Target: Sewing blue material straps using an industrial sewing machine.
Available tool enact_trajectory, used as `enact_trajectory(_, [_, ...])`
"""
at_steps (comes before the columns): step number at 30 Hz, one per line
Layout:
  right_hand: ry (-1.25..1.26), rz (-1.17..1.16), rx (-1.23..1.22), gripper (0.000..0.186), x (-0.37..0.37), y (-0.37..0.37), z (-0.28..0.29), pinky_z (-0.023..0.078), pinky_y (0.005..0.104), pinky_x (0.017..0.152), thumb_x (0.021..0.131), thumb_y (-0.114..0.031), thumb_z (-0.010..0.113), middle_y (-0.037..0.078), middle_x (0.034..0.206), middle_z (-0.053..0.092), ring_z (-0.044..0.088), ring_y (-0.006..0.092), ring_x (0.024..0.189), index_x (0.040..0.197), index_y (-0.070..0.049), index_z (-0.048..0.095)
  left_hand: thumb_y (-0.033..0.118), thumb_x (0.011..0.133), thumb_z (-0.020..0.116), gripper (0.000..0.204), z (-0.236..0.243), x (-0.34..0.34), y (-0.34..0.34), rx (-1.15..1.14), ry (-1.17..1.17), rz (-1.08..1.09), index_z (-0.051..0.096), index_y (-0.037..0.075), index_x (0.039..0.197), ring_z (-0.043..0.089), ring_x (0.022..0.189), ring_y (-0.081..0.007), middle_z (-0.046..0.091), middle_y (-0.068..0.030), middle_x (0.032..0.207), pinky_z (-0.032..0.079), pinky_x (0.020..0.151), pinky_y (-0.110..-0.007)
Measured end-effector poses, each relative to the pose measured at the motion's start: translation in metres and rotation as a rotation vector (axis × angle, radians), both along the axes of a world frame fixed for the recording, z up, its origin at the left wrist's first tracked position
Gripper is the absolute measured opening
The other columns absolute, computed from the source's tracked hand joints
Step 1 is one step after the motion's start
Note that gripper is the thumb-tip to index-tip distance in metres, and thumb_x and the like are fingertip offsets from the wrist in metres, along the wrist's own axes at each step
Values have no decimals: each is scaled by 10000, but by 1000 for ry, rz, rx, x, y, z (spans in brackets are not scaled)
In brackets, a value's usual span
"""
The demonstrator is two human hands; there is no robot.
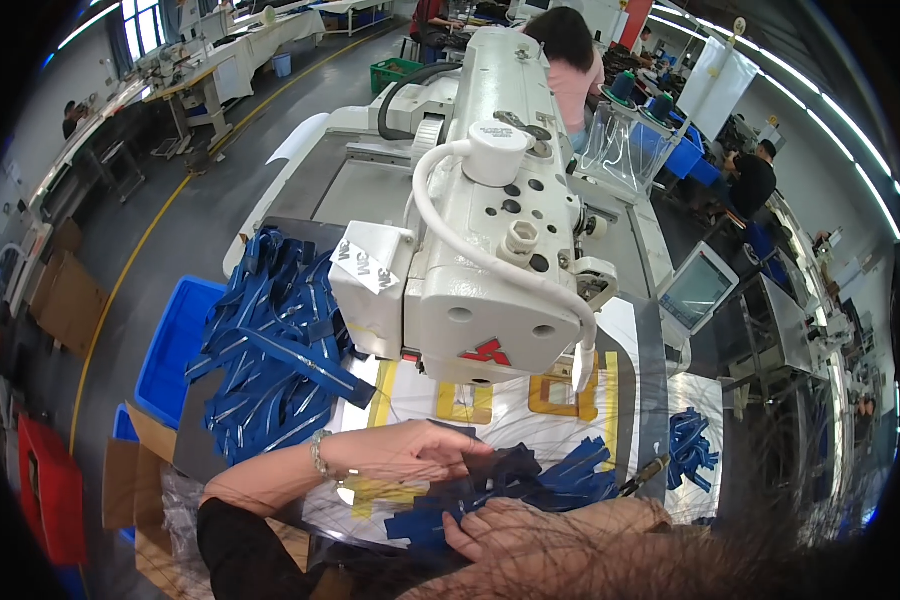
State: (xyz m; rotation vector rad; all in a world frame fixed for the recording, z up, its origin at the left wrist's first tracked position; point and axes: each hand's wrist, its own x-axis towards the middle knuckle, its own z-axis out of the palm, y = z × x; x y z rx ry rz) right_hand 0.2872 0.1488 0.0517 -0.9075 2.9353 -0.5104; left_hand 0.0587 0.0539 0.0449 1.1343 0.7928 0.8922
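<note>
My left hand (410,450), with a beaded bracelet at the wrist, is over the white work plate (410,400). Its fingers point right and are pinched at the edge of a dark blue piece; what lies between the fingertips is hard to make out. Closer to me, my right hand (495,530) has its fingers curled over blue zipper strips (420,522). More blue zipper strips (575,475) lie fanned out to the right of both hands. Just beyond the hands, yellow-edged frames (560,395) sit beneath the head of a large white sewing machine (500,310).
A big heap of blue zipper strips (270,350) lies left of the machine. A smaller bunch (692,450) rests on the right. Blue bins (175,345) and a cardboard box (155,490) stand at the left. A screen (698,290) is at the right; other people work farther off.
</note>
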Motion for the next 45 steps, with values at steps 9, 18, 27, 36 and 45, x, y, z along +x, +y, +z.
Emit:
enact_trajectory(9, [446,-218,252,252,-25,-8,-3,275,228,439,781,-147,605,-28,591,407,430,86,515,980,-2,656,138,877,573,634,3,-7,8,-37,173,153,278,52,1432,425,506,-33,497,45,554,361,518,-195])
enact_trajectory(18, [560,-272,321,370,-30,-7,-9,280,242,499,855,-189,547,21,623,455,406,98,510,1206,-83,598,94,864,578,675,0,-8,7,-26,90,176,232,33,1439,439,553,-30,522,32,594,366,552,-188])
enact_trajectory(27, [589,-276,369,380,-31,-6,-15,288,239,518,862,-205,547,54,678,519,394,92,492,1227,-106,580,98,868,581,670,6,-18,7,-59,127,227,242,66,1445,446,553,-34,570,7,635,375,539,-190])
enact_trajectory(36, [674,-190,97,204,-28,-5,-14,305,234,520,814,-239,619,34,704,536,427,95,507,981,-121,626,113,881,567,665,9,-22,9,-95,148,187,230,106,1455,445,526,-32,541,31,609,441,506,-196])
enact_trajectory(45, [-135,-837,-590,377,-48,24,-3,397,335,771,739,-193,741,53,901,565,541,182,798,1042,-88,541,109,884,552,657,13,-28,7,-56,173,163,230,104,1456,443,519,-30,514,44,573,440,502,-197])
